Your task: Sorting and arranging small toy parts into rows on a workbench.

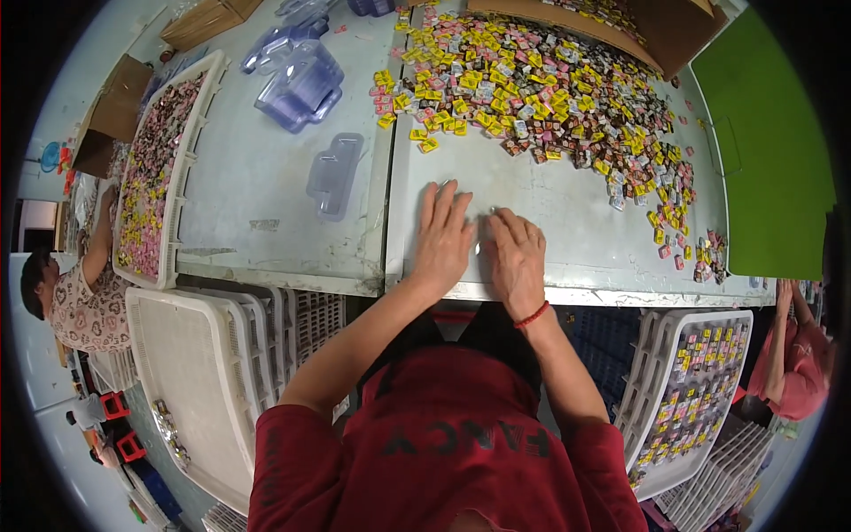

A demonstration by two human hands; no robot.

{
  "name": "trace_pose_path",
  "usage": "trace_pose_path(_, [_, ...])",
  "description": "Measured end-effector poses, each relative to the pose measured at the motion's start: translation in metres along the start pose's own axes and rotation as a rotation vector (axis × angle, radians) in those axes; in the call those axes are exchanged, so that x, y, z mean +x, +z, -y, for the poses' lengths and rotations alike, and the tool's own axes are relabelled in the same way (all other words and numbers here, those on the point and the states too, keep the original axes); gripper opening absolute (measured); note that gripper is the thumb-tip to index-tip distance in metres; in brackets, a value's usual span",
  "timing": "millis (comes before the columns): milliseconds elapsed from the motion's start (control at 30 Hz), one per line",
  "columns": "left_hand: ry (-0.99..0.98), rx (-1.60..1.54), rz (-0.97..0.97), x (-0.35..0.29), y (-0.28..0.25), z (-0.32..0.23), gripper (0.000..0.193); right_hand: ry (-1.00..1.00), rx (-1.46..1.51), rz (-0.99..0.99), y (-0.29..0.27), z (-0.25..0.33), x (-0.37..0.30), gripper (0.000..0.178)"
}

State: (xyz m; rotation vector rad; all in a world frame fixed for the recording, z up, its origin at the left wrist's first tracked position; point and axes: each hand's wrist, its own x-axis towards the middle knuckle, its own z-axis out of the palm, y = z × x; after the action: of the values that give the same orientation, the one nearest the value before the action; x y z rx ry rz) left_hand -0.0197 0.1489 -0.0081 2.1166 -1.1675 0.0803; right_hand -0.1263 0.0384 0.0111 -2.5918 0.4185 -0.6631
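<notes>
My left hand [443, 238] lies palm down near the front of the pale worktable [550, 191], its fingers stretched forward and slightly apart. Close to its right, my right hand [517, 262], with a red cord at the wrist, rests on the same surface with its fingers extended and a little bent. Small glints show between the hands and at the fingertips; what makes them is too faint to tell. Ahead spreads a heap of small wrapped pieces [532, 89] in yellow, pink, brown and white. A clear plastic tray [335, 177] lies left of my left hand.
Stacked clear trays [301, 84] stand at the far left. A white crate of small pieces [182, 133] sits beyond them. Upright white crates [199, 372] and a filled crate [687, 390] flank me below the table. A cardboard box [678, 35] and a green panel [771, 151] bound the right. Other people work on both sides.
</notes>
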Motion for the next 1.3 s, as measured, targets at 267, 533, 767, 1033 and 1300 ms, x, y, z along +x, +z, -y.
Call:
trace_pose_path(267, [-0.078,0.559,-0.17,0.017,-0.067,0.085,0.042,-0.133,-0.056,0.117,-0.007,-0.036,0.021,0.032])
trace_pose_path(533, [0.041,0.551,-0.119,0.02,-0.068,0.12,0.036,-0.073,0.109,0.003,-0.019,-0.036,0.022,0.028])
trace_pose_path(767, [0.203,0.222,-0.105,0.027,-0.064,0.071,0.034,0.022,0.112,-0.043,-0.026,-0.054,0.009,0.025])
trace_pose_path(1033, [0.122,0.067,0.13,0.002,-0.022,-0.011,0.04,0.099,0.097,-0.097,-0.026,-0.053,0.036,0.024])
trace_pose_path(1300, [0.193,-0.085,0.063,0.107,0.012,0.012,0.038,-0.006,-0.203,-0.155,0.003,-0.073,0.092,0.027])
